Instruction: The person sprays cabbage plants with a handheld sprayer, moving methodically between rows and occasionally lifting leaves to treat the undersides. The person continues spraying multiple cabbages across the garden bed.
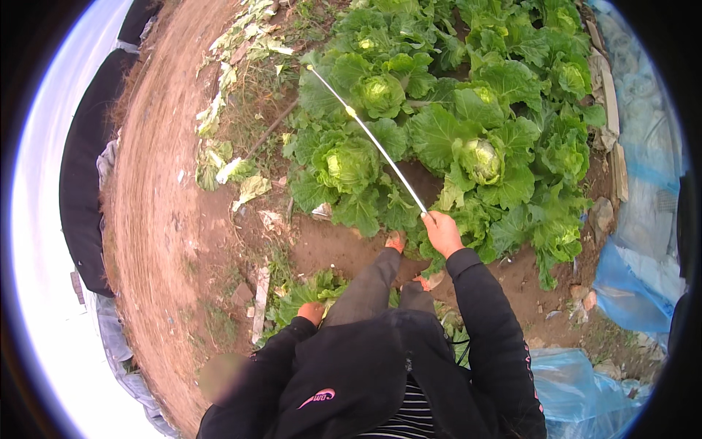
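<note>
My right hand (443, 233) is closed around the near end of a thin metal rod (386, 156) with yellowish parts at its far end and partway along. The rod slants up to the left over leafy cabbage plants. Below it stands a headed cabbage (345, 164); another cabbage head (481, 161), with a browned top, is to the right of the rod, and a third cabbage (379, 94) grows beyond. My left hand (311, 313) hangs low beside my left thigh, near some green leaves (299, 296); its fingers are mostly hidden, and whether it holds anything is unclear.
A dirt track (159, 181) runs along the left, with cut, wilted leaves (252, 189) at its edge. A wooden board (261, 302) lies near my left arm. Stones (602, 214), planks (609, 99) and blue plastic sheeting (630, 285) border the bed on the right.
</note>
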Action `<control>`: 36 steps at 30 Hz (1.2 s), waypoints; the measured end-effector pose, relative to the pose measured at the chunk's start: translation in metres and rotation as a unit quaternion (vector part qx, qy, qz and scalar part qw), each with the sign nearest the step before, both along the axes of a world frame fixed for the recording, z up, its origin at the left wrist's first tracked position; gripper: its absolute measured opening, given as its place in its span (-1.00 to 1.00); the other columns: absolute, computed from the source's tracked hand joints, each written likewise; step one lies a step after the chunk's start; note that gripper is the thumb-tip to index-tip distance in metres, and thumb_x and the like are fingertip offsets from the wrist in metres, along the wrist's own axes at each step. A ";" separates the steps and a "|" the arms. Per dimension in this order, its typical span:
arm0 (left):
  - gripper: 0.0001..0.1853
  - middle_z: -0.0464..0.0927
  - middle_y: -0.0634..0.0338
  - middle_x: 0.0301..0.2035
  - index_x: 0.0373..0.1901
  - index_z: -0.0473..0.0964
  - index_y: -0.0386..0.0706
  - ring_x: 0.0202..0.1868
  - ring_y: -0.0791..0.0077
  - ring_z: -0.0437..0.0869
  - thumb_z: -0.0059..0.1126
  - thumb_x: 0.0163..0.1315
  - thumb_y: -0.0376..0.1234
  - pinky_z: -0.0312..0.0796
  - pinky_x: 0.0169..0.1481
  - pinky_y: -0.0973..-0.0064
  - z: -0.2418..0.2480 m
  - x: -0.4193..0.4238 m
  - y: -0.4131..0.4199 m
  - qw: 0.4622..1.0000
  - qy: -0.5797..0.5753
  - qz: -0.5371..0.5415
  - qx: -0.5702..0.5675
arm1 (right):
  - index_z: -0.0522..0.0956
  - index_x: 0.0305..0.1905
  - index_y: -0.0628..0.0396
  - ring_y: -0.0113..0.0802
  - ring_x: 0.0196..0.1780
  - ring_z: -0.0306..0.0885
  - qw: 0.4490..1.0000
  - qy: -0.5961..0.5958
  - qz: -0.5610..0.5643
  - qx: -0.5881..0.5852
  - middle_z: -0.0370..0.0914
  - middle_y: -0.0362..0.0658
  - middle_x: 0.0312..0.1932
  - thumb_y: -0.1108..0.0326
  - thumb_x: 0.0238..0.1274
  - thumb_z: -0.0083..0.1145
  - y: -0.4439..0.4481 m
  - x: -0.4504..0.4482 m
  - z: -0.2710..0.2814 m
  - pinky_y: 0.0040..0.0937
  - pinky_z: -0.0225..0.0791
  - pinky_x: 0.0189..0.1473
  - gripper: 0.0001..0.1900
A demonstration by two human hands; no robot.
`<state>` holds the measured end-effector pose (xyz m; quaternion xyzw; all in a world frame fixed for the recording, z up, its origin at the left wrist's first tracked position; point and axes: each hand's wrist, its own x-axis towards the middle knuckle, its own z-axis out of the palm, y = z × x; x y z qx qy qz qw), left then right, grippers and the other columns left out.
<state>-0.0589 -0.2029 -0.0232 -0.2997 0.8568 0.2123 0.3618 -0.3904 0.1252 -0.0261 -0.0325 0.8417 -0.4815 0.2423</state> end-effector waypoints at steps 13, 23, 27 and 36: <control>-0.65 0.63 -0.09 -0.29 -0.29 0.63 -0.16 -0.18 -0.04 0.64 0.04 0.15 -0.10 0.47 -0.03 0.17 -0.011 -0.012 -0.018 0.999 -0.039 -0.007 -0.003 | 0.50 -0.37 0.23 -0.52 -0.58 0.14 0.974 -0.127 -0.184 -0.033 0.22 -0.24 -0.71 0.19 0.37 0.04 0.083 0.099 -0.038 -0.40 0.15 -0.52 -0.69; -0.64 0.63 -0.10 -0.30 -0.28 0.63 -0.18 -0.18 -0.04 0.64 0.02 0.16 -0.10 0.47 -0.04 0.18 -0.014 -0.024 -0.022 0.999 -0.028 -0.024 0.007 | 0.48 -0.38 0.26 -0.53 -0.52 0.13 0.973 -0.106 -0.204 0.011 0.27 -0.24 -0.67 0.16 0.38 0.03 0.112 0.163 -0.019 -0.42 0.18 -0.47 -0.65; -0.61 0.63 -0.13 -0.30 -0.24 0.63 -0.19 -0.17 -0.04 0.65 0.02 0.17 -0.08 0.47 -0.02 0.20 -0.009 -0.034 -0.024 0.997 -0.031 -0.075 0.012 | 0.50 -0.30 0.26 -0.57 -0.51 0.12 0.965 -0.087 -0.242 -0.056 0.26 -0.31 -0.64 0.19 0.39 0.02 0.093 0.118 -0.019 -0.47 0.16 -0.48 -0.70; -0.64 0.61 -0.11 -0.30 -0.38 0.60 -0.22 -0.16 -0.09 0.60 -0.03 0.15 -0.12 0.44 -0.04 0.10 -0.009 -0.040 -0.024 0.998 -0.027 -0.054 0.015 | 0.52 -0.31 0.24 -0.60 -0.54 0.10 0.971 -0.069 -0.172 -0.153 0.22 -0.35 -0.66 0.22 0.38 0.04 0.050 0.010 0.011 -0.49 0.10 -0.52 -0.72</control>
